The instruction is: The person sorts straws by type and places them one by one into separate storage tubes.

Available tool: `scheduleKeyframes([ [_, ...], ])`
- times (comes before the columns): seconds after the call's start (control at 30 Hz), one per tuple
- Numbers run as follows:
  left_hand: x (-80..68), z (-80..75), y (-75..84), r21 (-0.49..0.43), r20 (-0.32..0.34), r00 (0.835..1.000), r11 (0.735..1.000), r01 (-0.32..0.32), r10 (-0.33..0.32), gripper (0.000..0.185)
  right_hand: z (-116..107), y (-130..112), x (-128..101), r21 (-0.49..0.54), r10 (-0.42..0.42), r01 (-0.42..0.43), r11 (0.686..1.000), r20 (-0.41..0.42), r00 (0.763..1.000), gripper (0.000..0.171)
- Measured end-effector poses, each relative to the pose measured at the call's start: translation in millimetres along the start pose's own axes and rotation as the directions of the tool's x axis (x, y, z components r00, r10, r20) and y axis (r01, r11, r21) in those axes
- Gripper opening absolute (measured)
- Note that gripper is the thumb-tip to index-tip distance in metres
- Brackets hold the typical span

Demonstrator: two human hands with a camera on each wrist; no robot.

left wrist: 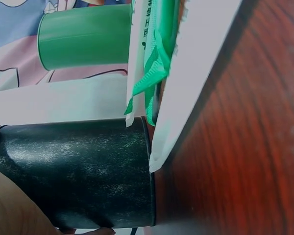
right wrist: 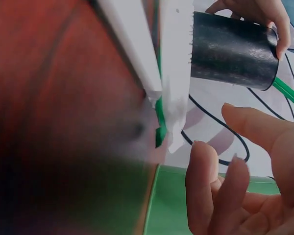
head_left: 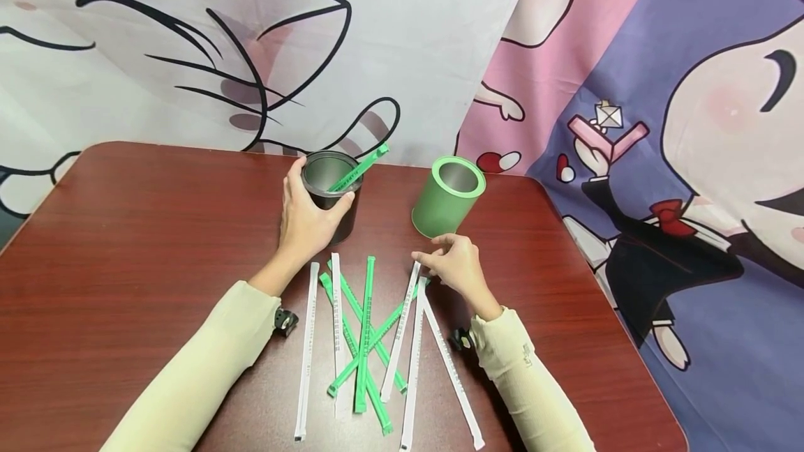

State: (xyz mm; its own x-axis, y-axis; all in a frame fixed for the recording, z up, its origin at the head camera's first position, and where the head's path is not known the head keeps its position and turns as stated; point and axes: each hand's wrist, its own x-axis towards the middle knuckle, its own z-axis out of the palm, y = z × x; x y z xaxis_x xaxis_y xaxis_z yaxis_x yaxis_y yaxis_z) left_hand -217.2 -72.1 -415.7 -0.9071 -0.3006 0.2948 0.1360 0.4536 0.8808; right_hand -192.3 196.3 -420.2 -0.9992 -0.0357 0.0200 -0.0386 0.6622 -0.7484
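Observation:
My left hand (head_left: pixel 312 213) grips the black cup (head_left: pixel 333 190) from its left side, thumb on the near wall. A green strip (head_left: pixel 361 167) leans inside that cup and sticks out over the rim. To its right stands an open green cup (head_left: pixel 447 195). My right hand (head_left: pixel 440 257) hovers just in front of the green cup, fingers relaxed at the top end of a white strip (head_left: pixel 402 330). The right wrist view shows its fingers (right wrist: pixel 203 171) holding nothing, with the white strip end (right wrist: pixel 176 73) just beyond them. The black cup (left wrist: pixel 78 171) fills the left wrist view.
Several white and green strips (head_left: pixel 364 333) lie crossed in a loose fan between my forearms on the dark red table (head_left: pixel 125 243). A cartoon-printed cloth (head_left: pixel 628 89) hangs behind the table. The table's right edge runs close past the green cup.

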Motion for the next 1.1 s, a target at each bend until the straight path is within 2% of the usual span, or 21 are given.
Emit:
scheduleKeyframes([
  [0.27,-0.8,0.1,-1.2,0.000,0.000,1.000,1.000,-0.001,0.001,0.093,5.1,2.6,-2.2,-0.010,0.066,-0.066,0.998,0.064,0.996,0.050],
  [0.5,-2.4,-0.9,-0.8,0.011,-0.002,1.000,1.000,0.009,-0.009,0.093,7.5,5.7,-0.5,-0.042,0.097,-0.091,0.995,0.161,0.982,0.030],
  [0.7,-2.0,-0.7,0.3,0.010,-0.005,1.000,1.000,0.008,-0.008,0.093,8.7,7.0,0.6,-0.014,0.130,-0.130,0.991,0.209,0.969,0.035],
  [0.9,-1.3,-0.5,-0.2,0.012,-0.009,1.000,1.000,0.003,-0.003,0.093,9.3,7.8,1.2,0.021,0.090,-0.098,0.995,0.242,0.966,0.029],
  [1.1,-1.4,0.6,-0.8,0.014,-0.010,1.000,1.000,0.004,-0.004,0.093,8.4,8.2,2.5,0.089,0.047,-0.070,0.994,0.239,0.970,0.026],
])
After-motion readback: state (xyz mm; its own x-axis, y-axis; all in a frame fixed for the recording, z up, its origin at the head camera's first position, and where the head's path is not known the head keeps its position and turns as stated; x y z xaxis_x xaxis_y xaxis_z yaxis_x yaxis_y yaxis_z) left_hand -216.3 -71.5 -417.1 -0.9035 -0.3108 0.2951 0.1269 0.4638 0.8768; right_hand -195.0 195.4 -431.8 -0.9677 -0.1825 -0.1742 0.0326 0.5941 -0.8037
